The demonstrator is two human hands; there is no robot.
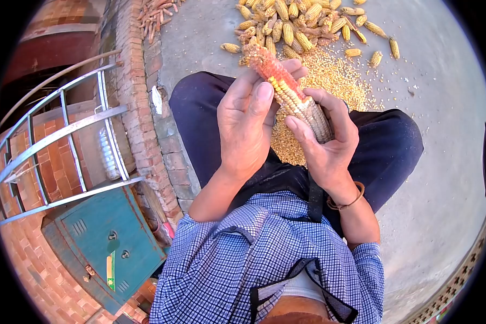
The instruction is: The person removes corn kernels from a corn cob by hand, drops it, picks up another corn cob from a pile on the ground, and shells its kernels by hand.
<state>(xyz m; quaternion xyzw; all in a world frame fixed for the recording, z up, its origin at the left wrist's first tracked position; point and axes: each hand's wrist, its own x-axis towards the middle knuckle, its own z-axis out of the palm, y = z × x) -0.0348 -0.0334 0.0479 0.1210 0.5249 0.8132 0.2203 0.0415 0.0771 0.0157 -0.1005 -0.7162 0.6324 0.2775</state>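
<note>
A partly shelled corn cob (314,117) is held slantwise between my two hands, above my lap. Its upper end is bare and reddish; pale kernels cover the lower end, with a yellow row along one side. My right hand (331,140) is wrapped round the kernel-covered end, fingers on one side and thumb on the other. My left hand (248,119) is at the bare upper part, its thumb raised and its fingers behind the cob, partly hidden. Loose kernels (337,81) lie in a heap on the ground beyond and between my legs.
Several unshelled corn cobs (288,33) are piled on the concrete ahead. Bare reddish cobs (155,13) lie at the upper left. A brick edging (140,108), a metal railing (65,131) and a green metal cabinet (102,232) stand on the left.
</note>
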